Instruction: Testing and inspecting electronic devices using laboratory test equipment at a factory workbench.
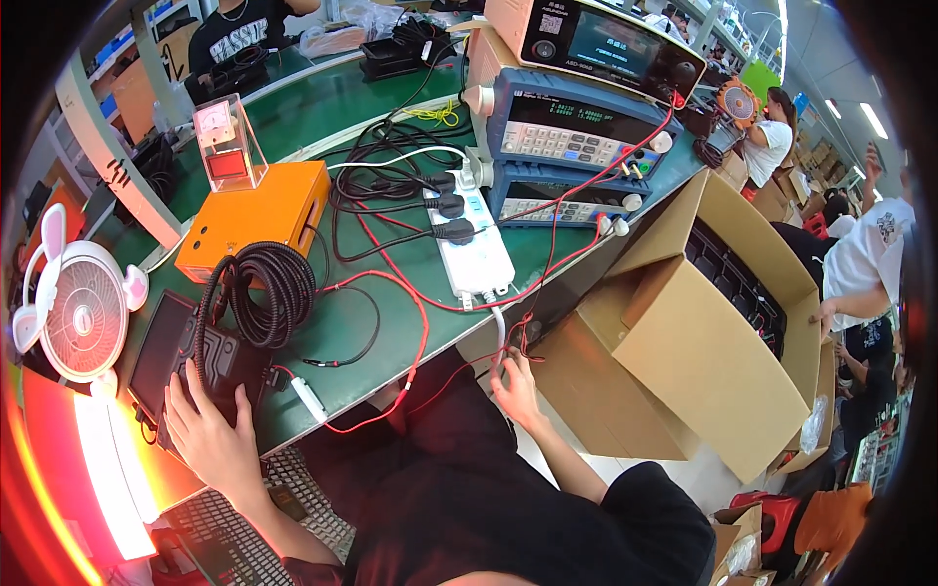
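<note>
Here, black casing [227, 359] lies under left fingers [198, 389]; wires [525, 332] near right fingers [519, 369]

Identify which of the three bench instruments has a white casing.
The top instrument, above the other two: its casing is white, whereas the middle instrument and bottom instrument have blue casings.

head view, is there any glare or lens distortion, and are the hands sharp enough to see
In the head view, the glowing strip at lower left burns out to white with reddish flare; also there, fisheye curvature bends the scene toward a dark rim; in that same view, the left hand and right hand look reasonably clear.
</note>
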A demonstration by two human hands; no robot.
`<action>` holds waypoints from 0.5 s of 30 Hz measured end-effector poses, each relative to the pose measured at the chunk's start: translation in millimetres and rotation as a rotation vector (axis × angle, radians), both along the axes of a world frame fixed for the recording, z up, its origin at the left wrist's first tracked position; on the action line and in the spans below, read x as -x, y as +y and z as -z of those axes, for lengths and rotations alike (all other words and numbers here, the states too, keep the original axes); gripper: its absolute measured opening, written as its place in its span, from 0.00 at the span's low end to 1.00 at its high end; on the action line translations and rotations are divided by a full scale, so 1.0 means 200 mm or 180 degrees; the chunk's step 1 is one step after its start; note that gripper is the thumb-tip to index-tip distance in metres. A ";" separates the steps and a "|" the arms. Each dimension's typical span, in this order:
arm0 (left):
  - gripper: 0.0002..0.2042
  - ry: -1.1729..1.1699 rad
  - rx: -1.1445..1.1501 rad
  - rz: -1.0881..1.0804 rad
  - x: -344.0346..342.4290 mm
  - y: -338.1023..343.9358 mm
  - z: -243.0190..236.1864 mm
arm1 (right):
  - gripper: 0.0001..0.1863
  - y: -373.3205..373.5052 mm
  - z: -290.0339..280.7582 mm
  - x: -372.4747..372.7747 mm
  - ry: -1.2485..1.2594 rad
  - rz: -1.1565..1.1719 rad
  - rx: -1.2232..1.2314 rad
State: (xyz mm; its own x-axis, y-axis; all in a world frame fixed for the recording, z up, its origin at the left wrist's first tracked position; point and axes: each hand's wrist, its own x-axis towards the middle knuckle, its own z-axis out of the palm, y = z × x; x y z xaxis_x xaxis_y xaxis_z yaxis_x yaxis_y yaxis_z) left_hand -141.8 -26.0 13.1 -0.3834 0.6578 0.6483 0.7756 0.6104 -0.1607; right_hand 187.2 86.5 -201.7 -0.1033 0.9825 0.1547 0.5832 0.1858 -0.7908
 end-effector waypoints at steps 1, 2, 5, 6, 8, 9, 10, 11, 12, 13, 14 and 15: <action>0.28 -0.0017 0.0010 -0.0034 0.00 0.00 0.00 | 0.13 0.01 0.01 0.00 -0.0023 0.0003 0.0007; 0.29 -0.0015 -0.0005 0.0013 0.00 0.01 0.00 | 0.13 0.01 0.01 0.00 -0.0042 -0.0046 0.0018; 0.29 -0.0116 -0.0015 -0.0003 0.00 0.00 0.00 | 0.14 0.01 0.03 0.01 -0.0120 0.0030 -0.0370; 0.30 -0.0126 -0.0016 0.0010 0.00 0.00 -0.01 | 0.14 0.02 0.06 -0.01 -0.0309 0.0018 -0.0563; 0.30 -0.0170 -0.0028 0.0042 -0.01 0.01 -0.03 | 0.13 0.02 0.08 -0.01 -0.0169 0.0092 -0.0674; 0.30 -0.0161 -0.0039 0.0059 -0.01 0.02 -0.02 | 0.15 0.03 0.10 -0.02 -0.0263 0.0086 -0.0791; 0.30 -0.0221 -0.0062 0.0093 -0.01 0.03 -0.02 | 0.16 0.03 0.10 -0.01 -0.0284 0.0098 -0.0830; 0.30 -0.0175 -0.0024 0.0033 -0.01 0.02 -0.02 | 0.18 0.03 0.09 0.00 -0.0303 0.0117 -0.0872; 0.30 -0.0158 -0.0009 -0.0004 -0.01 0.02 -0.02 | 0.20 0.03 0.07 0.01 -0.0209 0.0054 -0.0911; 0.30 -0.0141 0.0003 -0.0032 0.00 0.01 -0.02 | 0.20 0.02 0.04 0.03 -0.0131 0.0094 -0.0934; 0.30 -0.0153 -0.0015 -0.0041 0.00 0.00 -0.02 | 0.20 0.01 0.01 0.04 -0.0053 0.0143 -0.0955; 0.30 -0.0163 -0.0011 -0.0048 0.00 0.00 -0.01 | 0.19 0.00 -0.01 0.06 0.0213 0.0194 -0.1085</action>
